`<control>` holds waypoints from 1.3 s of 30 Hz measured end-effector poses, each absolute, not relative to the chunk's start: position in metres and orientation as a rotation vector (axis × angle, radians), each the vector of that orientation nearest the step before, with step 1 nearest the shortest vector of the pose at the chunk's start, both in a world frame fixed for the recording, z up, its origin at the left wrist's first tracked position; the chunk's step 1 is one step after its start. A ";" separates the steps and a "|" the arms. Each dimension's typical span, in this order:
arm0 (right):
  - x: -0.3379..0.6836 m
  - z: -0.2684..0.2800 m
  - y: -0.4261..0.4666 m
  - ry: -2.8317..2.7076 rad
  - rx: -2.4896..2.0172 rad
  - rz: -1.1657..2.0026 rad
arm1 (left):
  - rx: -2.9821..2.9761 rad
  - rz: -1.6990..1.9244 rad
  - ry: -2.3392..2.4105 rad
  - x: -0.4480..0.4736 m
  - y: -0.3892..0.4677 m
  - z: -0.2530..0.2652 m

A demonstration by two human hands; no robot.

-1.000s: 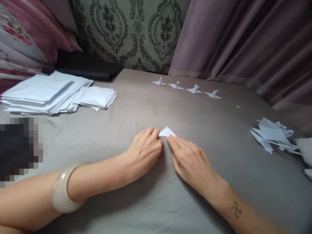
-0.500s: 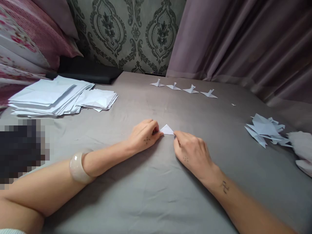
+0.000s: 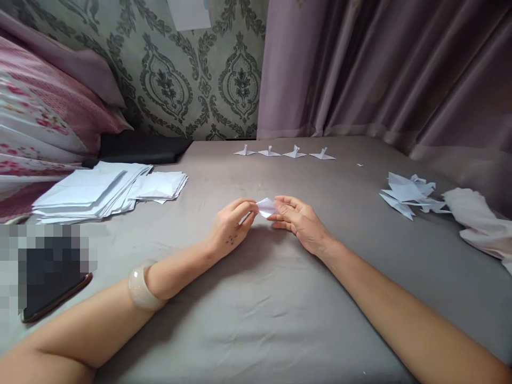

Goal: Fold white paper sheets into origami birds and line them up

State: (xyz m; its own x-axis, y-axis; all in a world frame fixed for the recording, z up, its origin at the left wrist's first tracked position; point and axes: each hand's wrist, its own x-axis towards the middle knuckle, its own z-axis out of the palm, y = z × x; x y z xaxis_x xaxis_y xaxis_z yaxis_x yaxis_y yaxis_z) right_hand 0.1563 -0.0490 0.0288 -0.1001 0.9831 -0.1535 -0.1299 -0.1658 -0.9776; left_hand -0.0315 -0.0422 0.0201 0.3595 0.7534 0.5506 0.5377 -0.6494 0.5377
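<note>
A small folded piece of white paper (image 3: 265, 207) is held between my two hands, just above the grey cloth (image 3: 256, 298). My left hand (image 3: 234, 221) pinches its left side between thumb and fingers. On the other side, my right hand (image 3: 298, 220) grips the right edge with thumb and index finger, its lower fingers spread beneath. The fingertips cover part of the paper's edges. Beyond the hands, several folded paper birds (image 3: 295, 152) stand in a row near the far edge.
To the left lie a stack of large white sheets (image 3: 80, 189) and a smaller paper stack (image 3: 162, 185). A dark, blurred-out device (image 3: 56, 277) rests beside my left forearm. At right are a heap of folded paper pieces (image 3: 408, 192) and a pale crumpled cloth (image 3: 474, 216).
The paper was a triangle flat against the cloth; now it is lifted and tilted. My right hand has turned, its fingers spreading round the paper's right side. The camera view has tipped upward.
</note>
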 end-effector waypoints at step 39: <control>0.150 0.027 -0.055 -1.352 -1.017 1.196 | 0.786 0.870 0.705 -0.028 -0.031 0.020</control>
State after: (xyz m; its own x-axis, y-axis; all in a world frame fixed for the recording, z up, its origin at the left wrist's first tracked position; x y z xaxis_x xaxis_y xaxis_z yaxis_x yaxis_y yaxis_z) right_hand 0.1497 -0.0547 0.0268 -0.1237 0.9805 0.1530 -0.0324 0.1501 -0.9881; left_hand -0.0280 -0.0314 0.0198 0.4646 0.8595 -0.2128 -0.3865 0.4131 0.8246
